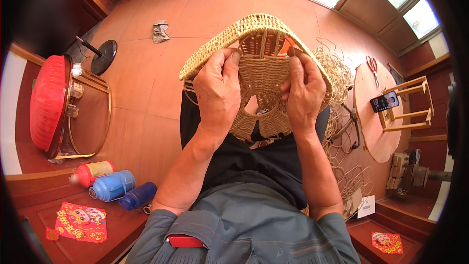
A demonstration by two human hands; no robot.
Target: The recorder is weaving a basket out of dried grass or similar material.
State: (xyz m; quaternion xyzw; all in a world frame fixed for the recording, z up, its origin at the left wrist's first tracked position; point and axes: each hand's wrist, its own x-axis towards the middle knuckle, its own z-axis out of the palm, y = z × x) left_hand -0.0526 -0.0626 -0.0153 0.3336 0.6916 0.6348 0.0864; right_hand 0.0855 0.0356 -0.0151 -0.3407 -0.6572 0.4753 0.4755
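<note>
A woven straw-coloured basket (265,72) stands over my lap, its thick braided rim arching at the far side and openings showing in its weave. My left hand (217,90) is closed, thumb and forefinger pinching at the left edge of the inner woven panel. At the panel's right edge my right hand (306,90) pinches in the same way, its other fingers curled against the weave. Thin brown strands bow up near both fingertips; whether they belong to the basket, I cannot tell. Through the far gap an orange-red slatted thing (261,45) shows, partly hidden.
Loose cord (337,76) lies heaped on the right. Beyond it a round board (369,117) bears red-handled scissors (373,68), a small wooden stool (410,105) and a phone (384,101). On the left are a red-covered stool (49,102) and several flasks, one light blue (113,186).
</note>
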